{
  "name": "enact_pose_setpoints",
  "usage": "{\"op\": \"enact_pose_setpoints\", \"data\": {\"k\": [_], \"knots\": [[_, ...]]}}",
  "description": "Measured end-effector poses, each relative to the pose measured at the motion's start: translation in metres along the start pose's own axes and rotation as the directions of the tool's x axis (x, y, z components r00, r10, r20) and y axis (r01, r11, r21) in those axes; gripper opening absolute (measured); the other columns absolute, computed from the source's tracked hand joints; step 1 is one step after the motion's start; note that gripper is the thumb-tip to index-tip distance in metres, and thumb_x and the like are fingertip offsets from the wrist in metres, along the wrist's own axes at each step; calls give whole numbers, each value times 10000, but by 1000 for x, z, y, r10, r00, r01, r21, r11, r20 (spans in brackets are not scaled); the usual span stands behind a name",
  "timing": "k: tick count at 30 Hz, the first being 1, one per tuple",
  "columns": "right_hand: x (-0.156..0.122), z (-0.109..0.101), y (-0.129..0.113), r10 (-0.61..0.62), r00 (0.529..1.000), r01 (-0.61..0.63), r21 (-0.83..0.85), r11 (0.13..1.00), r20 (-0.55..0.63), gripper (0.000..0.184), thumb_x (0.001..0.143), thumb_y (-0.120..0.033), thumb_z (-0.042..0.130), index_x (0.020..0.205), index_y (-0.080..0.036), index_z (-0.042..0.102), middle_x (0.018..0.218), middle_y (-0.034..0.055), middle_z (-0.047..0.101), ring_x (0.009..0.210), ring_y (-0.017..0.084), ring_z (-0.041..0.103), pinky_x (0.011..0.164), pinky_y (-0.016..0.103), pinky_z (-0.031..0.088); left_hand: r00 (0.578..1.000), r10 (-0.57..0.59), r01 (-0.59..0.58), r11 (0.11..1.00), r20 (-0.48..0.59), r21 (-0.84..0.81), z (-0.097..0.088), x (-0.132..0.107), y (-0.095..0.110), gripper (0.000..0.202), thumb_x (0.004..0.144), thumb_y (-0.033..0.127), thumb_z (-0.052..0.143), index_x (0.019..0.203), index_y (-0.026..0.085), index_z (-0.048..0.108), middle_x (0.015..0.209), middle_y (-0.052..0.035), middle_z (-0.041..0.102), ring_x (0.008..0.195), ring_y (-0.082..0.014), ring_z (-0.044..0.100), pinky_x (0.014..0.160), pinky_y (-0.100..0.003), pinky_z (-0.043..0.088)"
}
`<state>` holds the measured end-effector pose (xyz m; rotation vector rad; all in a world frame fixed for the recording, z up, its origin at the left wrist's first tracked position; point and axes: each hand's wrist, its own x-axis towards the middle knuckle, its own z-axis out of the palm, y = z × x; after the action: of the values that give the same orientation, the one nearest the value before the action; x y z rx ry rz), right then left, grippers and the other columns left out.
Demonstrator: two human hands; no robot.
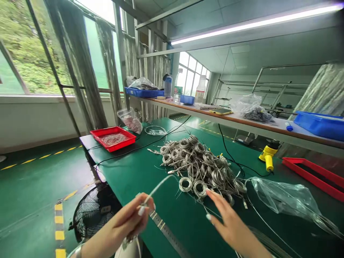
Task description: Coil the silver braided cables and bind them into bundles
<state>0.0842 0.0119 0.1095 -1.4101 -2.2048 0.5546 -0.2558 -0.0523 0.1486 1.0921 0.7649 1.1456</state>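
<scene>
No words or numbers can be read. Toward one o'clock, the white bottle [200,87] carries a label [199,94] with reddish print, too small to decipher. At twelve, a green label [177,90] by the clear bottle [179,80] is illegible, as is the pale badge [105,209] on the black fan [90,212] at eight. The strip [170,235] at six bears marks, perhaps a ruler's scale, equally unreadable.

View from 1 camera on my head, facing forward and down across the green table [131,173]; my left hand [133,216] and right hand [228,220] lie close, near side, with the shelf [279,127] farther off.
</scene>
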Motion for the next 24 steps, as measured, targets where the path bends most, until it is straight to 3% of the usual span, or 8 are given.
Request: {"op": "enact_pose_setpoints", "data": {"k": [3, 7, 10, 13, 16, 19, 22, 24], "knots": [[41, 49, -61, -306, 951, 308, 29, 951, -48, 603, 918, -272, 462, 1470, -265, 218, 1487, 54, 331, 1398, 239, 251, 1110, 465, 351, 995, 20, -27, 997, 93, 76, 16, -8, 14, 315, 829, 474, 605, 733, 174, 613, 629, -4, 416, 558, -115, 300, 528, -250, 272], [56, 85, -94, -388, 878, 435, 126, 892, -280, 280, 919, -155, 423, 1171, -248, 502, 1143, 72, 588, 1135, 213, 554, 910, 393, 530, 978, 186, -187, 982, -93, 8, 2, -27, 23, 482, 860, 556, 485, 539, 199, 436, 556, 18, 285, 542, -139, 256, 541, -282, 294], [50, 93, -97, -473, 725, 594, 107, 797, -501, 209, 873, -65, 428, 970, -237, 498, 903, 45, 569, 873, 170, 610, 724, 305, 556, 967, 170, -144, 979, -190, 143, -2, -34, 22, 440, 878, 525, 487, 582, 199, 505, 570, 9, 333, 549, -141, 266, 547, -282, 284], [46, 99, -104, -445, 598, 595, -4, 804, -667, 343, 829, -72, 511, 1128, -236, 469, 1027, 88, 545, 974, 212, 574, 797, 372, 533, 994, 53, -8, 909, -97, 416, 12, -34, 18, 397, 887, 492, 502, 637, 194, 576, 606, -21, 459, 578, -142, 351, 560, -279, 280], [52, 109, -112, -340, 760, 476, 117, 872, -554, 257, 878, -171, 495, 1126, -236, 527, 1071, 99, 585, 1052, 257, 563, 862, 441, 504, 999, -34, 19, 904, 28, 427, 26, -28, 20, 466, 886, 544, 466, 607, 180, 547, 531, -15, 444, 511, -124, 357, 497, -276, 247], [58, 123, -106, -183, 966, 249, 486, 838, -181, 202, 943, -337, 424, 1010, -211, 568, 920, 70, 654, 866, 217, 648, 763, 362, 542, 970, 183, -192, 980, -163, -43, 18, -15, 30, 448, 879, 538, 493, 609, 181, 467, 456, 67, 234, 422, -80, 168, 410, -236, 157], [56, 131, -85, -14, 996, -45, 646, 762, 85, 393, 902, -513, 459, 1060, -165, 551, 804, 69, 671, 730, 204, 671, 672, 306, 556, 865, 291, -432, 846, -409, -313, -12, -3, 38, 288, 924, 356, 499, 702, 173, 500, 495, 79, 182, 440, -83, 145, 392, -185, 202], [53, 130, -71, 9, 996, -58, 576, 816, 87, 434, 882, -558, 468, 985, -160, 605, 787, 78, 681, 701, 205, 674, 619, 284, 550, 837, 296, -472, 817, -461, -332, -34, -1, 38, 170, 914, 243, 512, 782, 143, 550, 551, 64, 264, 461, -73, 229, 409, -169, 271]]}}
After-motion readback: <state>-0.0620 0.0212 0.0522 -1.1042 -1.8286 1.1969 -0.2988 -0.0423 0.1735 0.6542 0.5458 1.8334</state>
